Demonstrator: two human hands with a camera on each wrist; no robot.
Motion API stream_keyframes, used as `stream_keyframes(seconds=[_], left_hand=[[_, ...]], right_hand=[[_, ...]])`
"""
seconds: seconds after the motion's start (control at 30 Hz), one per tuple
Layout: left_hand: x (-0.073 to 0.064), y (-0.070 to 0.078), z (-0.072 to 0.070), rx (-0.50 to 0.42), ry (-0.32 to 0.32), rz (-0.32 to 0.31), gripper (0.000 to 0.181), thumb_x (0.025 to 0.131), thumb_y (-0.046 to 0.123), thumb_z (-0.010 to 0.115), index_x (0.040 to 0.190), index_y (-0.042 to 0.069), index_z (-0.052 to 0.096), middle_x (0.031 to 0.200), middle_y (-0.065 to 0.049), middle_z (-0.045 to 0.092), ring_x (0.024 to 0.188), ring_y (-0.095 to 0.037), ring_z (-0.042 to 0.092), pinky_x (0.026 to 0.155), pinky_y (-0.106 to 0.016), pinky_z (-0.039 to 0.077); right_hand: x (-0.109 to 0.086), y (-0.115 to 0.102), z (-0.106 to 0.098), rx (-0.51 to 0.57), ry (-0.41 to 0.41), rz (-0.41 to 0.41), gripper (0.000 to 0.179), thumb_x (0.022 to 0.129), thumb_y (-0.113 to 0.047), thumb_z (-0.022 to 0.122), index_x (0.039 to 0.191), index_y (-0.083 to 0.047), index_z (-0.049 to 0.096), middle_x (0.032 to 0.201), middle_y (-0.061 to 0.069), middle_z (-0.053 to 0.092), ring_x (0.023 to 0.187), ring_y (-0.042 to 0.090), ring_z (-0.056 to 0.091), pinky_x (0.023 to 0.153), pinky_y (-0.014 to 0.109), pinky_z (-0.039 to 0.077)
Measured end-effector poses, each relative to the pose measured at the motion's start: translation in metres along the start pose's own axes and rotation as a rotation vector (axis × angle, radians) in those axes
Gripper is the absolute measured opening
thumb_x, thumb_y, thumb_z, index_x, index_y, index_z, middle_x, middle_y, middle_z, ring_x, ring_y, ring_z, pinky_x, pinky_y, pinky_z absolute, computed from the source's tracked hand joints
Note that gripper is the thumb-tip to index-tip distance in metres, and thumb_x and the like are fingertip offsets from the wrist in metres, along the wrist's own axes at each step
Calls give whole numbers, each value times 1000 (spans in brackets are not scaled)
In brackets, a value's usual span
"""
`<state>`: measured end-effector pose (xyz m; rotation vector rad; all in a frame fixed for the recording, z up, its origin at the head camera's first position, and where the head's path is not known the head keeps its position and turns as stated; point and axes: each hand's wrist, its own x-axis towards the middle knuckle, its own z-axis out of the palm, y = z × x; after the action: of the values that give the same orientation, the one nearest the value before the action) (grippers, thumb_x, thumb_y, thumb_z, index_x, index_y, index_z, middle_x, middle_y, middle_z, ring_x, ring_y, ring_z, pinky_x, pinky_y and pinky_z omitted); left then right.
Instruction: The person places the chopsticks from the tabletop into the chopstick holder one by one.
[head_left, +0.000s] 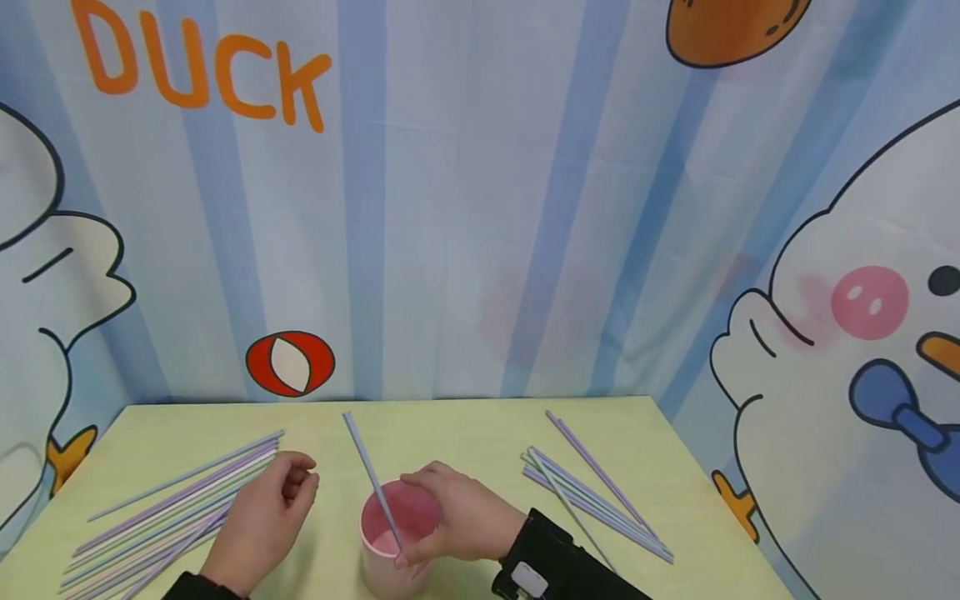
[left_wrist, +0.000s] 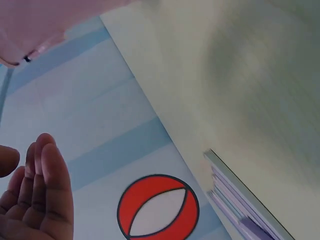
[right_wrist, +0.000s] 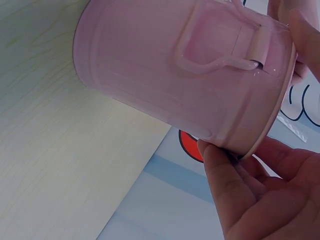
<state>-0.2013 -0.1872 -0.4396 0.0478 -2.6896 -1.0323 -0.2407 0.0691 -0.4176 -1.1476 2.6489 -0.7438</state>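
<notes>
My right hand [head_left: 468,517] grips the rim of a small pink bucket [head_left: 390,573], thumb on the near side and fingers on the far side. The bucket's wire handle [right_wrist: 192,55] hangs along its wall in the right wrist view. One thin blue straw-like stick [head_left: 369,462] leans inside it, its upper end pointing up and left. To the left, my left hand [head_left: 262,517] holds nothing, its fingers loosely bent in the head view. It hovers over the right ends of a spread of pastel sticks [head_left: 157,529], hiding some of them. Its fingers [left_wrist: 55,182] show at the left wrist view's edge.
Right of the bucket lies a second bunch of pastel sticks [head_left: 600,504], some crossing each other. All of this is on a pale yellow table [head_left: 450,425]. Behind the table's far edge hangs a blue striped cloth [head_left: 465,250] printed with cartoon ducks.
</notes>
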Motion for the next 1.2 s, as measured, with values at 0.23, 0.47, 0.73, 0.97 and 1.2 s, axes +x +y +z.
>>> stream_keyframes(seconds=[0.23, 0.47, 0.73, 0.97, 1.2], left_hand=[[6, -46, -21, 271, -14, 34, 21, 87, 16, 55, 104, 3, 55, 84, -2, 56, 73, -16, 51, 65, -36, 45], [11, -84, -38, 493, -132, 0, 26, 82, 14, 62, 101, -3, 58, 87, -11, 56, 80, -30, 56, 69, -44, 45], [6, -106, -42, 645, -236, -4, 12, 81, 12, 58, 80, 0, 56, 73, -8, 52, 69, -28, 53, 68, -48, 44], [6, -110, -39, 648, -302, -56, 10, 84, 9, 55, 82, -1, 56, 76, -9, 53, 72, -29, 54, 69, -49, 44], [7, -113, -37, 660, -291, -61, 9, 87, 2, 47, 87, -2, 54, 78, -12, 53, 76, -32, 55, 70, -50, 44]], right_hand=[[0, -2, -2, 15, -14, 8, 89, 60, -65, 68, 130, -17, 45, 113, -9, 48, 95, 4, 49, 68, 16, 42], [0, 0, -4, 21, -16, 13, 88, 59, -66, 68, 129, -17, 46, 111, -10, 48, 95, 3, 48, 69, 17, 43], [0, 1, -2, 40, -19, 21, 88, 59, -66, 68, 129, -17, 46, 112, -10, 48, 96, 3, 48, 70, 16, 42], [1, 0, -1, 35, -26, 36, 88, 59, -66, 68, 129, -18, 46, 112, -10, 48, 96, 4, 48, 70, 17, 42], [0, -1, -2, 20, -18, 16, 87, 60, -65, 68, 130, -18, 46, 112, -10, 48, 96, 4, 49, 69, 16, 42]])
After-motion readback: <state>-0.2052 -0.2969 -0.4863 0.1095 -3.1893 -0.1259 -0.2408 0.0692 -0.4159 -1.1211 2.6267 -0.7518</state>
